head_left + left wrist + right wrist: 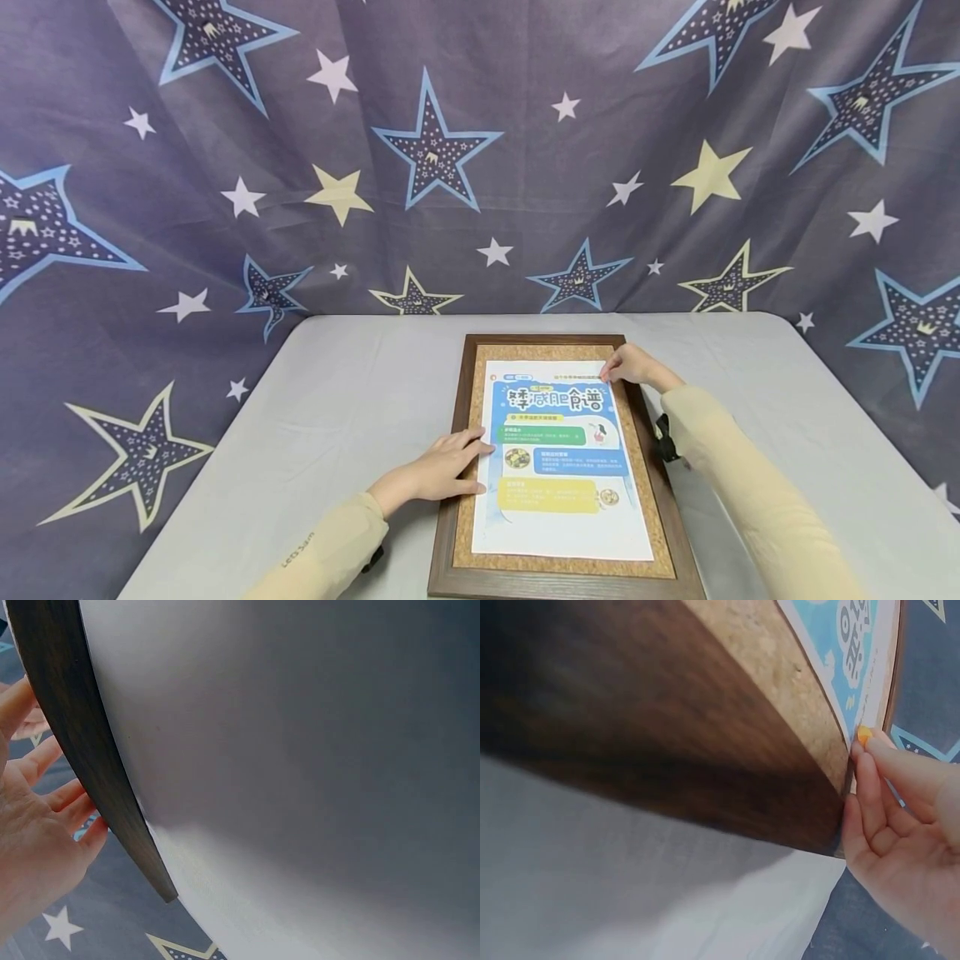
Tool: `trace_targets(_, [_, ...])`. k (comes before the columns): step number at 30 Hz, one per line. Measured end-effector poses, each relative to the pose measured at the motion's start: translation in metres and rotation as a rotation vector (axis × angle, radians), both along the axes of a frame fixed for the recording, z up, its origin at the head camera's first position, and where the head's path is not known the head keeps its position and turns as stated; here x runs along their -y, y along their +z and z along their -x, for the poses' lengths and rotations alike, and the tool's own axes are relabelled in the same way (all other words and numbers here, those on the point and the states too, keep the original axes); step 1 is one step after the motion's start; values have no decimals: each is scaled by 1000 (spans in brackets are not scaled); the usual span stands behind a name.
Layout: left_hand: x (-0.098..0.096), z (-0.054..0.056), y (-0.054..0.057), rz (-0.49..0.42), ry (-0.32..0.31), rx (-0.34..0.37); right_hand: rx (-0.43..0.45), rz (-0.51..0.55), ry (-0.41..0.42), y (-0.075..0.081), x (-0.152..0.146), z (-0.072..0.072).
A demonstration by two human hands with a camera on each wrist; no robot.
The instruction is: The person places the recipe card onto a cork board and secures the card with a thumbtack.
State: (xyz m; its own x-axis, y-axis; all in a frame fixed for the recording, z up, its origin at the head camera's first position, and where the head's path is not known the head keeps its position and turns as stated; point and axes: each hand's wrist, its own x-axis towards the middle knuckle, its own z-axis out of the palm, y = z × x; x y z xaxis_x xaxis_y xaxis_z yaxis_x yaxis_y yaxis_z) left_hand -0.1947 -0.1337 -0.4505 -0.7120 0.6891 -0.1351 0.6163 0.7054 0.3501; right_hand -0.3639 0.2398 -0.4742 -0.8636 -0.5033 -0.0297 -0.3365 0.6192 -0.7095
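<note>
A printed paper poster (562, 533) lies on a cork board (476, 400) with a dark brown wooden frame (444, 542). At the poster's top right corner, my right hand (633, 365) pinches a small orange push pin (864, 735) between thumb and fingertips, over the cork. My left hand (442, 468) rests across the frame's left side, its fingers spread and fingertips at the poster's left edge. In the left wrist view, the left hand (45, 817) shows beyond the frame's dark side. A small red spot (493, 377) marks the poster's top left corner.
The board lies on a table covered with a light grey cloth (360, 375). Behind the table hangs a dark curtain (480, 233) printed with stars. A black strap (665, 437) circles the right wrist.
</note>
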Motion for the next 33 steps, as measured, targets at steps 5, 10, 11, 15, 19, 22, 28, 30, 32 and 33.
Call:
trace_targets(5, [0,0,0,1,-1,2,24,-54,-25,32,14,-28])
trace_targets(10, [0,1,-1,2,-2,1,33,-74,-38,37,16,-31])
trace_targets(11, [0,1,-1,2,-2,2,38,-72,-41,36,15,-29])
trace_targets(15, [0,1,0,-3,-2,3,72,-25,-20,22,7,-12])
trace_targets(19, [1,1,1,-5,0,6,58,30,41,-26,-15,29])
trace_targets(22, [1,1,1,-5,2,7,8,39,70,-67,-31,60])
trace_targets(28, [1,1,1,0,8,14,-1,-13,-3,-96,-39,76])
trace_targets(30, [0,0,1,2,12,15,8,-20,-27,-95,-39,74])
trace_targets(32, [0,0,0,4,16,15,-4,-4,-26,-94,-39,71])
trace_targets(33, [0,0,0,4,18,16,-14,26,-21,-97,-40,72])
